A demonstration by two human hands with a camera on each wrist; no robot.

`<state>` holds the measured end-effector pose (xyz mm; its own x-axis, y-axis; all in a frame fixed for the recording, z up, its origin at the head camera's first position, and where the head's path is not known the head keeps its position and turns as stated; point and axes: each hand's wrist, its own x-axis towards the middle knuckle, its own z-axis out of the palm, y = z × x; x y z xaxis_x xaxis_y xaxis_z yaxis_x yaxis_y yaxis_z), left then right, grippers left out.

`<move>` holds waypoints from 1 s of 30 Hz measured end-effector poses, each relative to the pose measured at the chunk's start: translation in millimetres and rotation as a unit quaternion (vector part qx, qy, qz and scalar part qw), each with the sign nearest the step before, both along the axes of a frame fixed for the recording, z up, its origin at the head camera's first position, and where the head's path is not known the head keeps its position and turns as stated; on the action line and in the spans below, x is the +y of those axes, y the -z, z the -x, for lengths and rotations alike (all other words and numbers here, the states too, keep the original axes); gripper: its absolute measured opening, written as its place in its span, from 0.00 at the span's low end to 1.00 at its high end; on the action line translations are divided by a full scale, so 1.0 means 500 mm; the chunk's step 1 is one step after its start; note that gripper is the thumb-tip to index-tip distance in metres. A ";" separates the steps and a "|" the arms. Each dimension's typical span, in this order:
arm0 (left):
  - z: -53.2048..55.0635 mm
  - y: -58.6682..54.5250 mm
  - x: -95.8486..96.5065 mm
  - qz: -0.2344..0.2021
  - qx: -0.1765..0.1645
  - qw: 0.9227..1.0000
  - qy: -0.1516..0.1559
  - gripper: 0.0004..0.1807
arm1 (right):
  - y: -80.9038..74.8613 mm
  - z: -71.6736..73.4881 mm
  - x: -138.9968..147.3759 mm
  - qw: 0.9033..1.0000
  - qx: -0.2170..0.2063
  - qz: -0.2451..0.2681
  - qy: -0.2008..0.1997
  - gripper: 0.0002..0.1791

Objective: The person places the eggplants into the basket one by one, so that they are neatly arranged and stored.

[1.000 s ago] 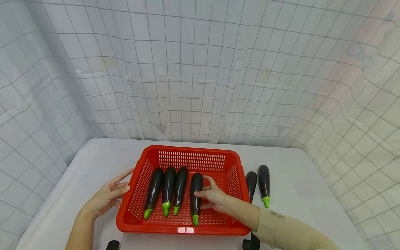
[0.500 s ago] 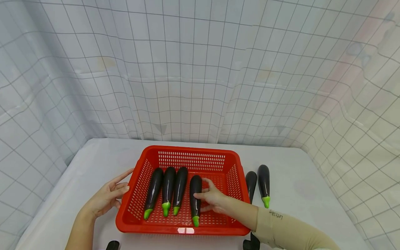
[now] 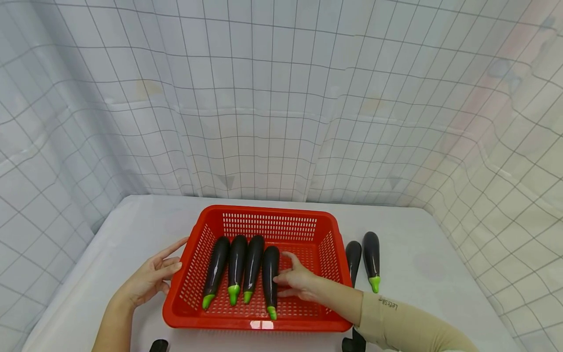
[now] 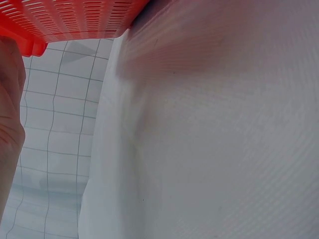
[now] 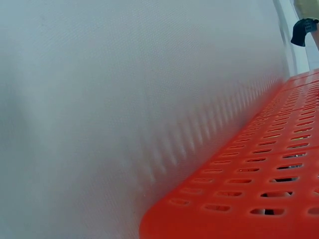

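In the head view, a red perforated basket (image 3: 252, 323) holds several dark, glossy eggplants with green stem ends. Three of them, such as the middle eggplant (image 3: 237, 264), lie side by side at the left. A fourth eggplant (image 3: 270, 281) lies just right of them, close to its neighbour. My right hand (image 3: 299, 281) is inside the basket beside this one, fingers spread and relaxed, a fingertip at its right edge. My left hand (image 3: 147, 278) rests its extended fingers against the basket's left rim. The left wrist view catches part of that hand at its left edge.
Outside the basket to the right lie an eggplant (image 3: 371, 259) and another eggplant (image 3: 353, 259), partly hidden by the basket and right arm. A white cloth covers the table (image 3: 422, 274). Gridded white curtains (image 3: 264, 122) surround its back and sides.
The fourth eggplant has shifted left toward the other three. My right hand has loosened from around it. The left hand and basket have stayed in place.
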<state>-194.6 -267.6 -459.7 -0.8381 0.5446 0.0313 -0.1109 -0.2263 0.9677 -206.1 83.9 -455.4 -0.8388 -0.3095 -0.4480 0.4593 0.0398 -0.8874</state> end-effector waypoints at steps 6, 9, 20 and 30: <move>-0.001 -0.001 -0.001 -0.008 0.003 1.000 0.006 0.30 | -0.002 0.002 -0.001 1.000 -0.012 0.000 -0.004 0.41; -0.002 -0.001 -0.001 -0.005 0.002 1.000 0.004 0.30 | -0.004 0.003 0.000 1.000 -0.011 0.000 -0.004 0.41; 0.000 0.000 -0.001 0.002 0.000 1.000 0.001 0.30 | -0.033 0.007 0.014 1.000 0.026 0.008 0.010 0.39; -0.001 0.000 -0.001 0.019 0.001 1.000 -0.013 0.30 | -0.088 0.024 0.056 0.996 0.077 0.038 0.001 0.38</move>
<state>-194.3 -268.0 -459.9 -0.8523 0.5229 0.0136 -0.1024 -0.1924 0.9760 -218.0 111.8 -411.4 -0.8965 -0.3355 -0.2895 0.3179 -0.0318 -0.9476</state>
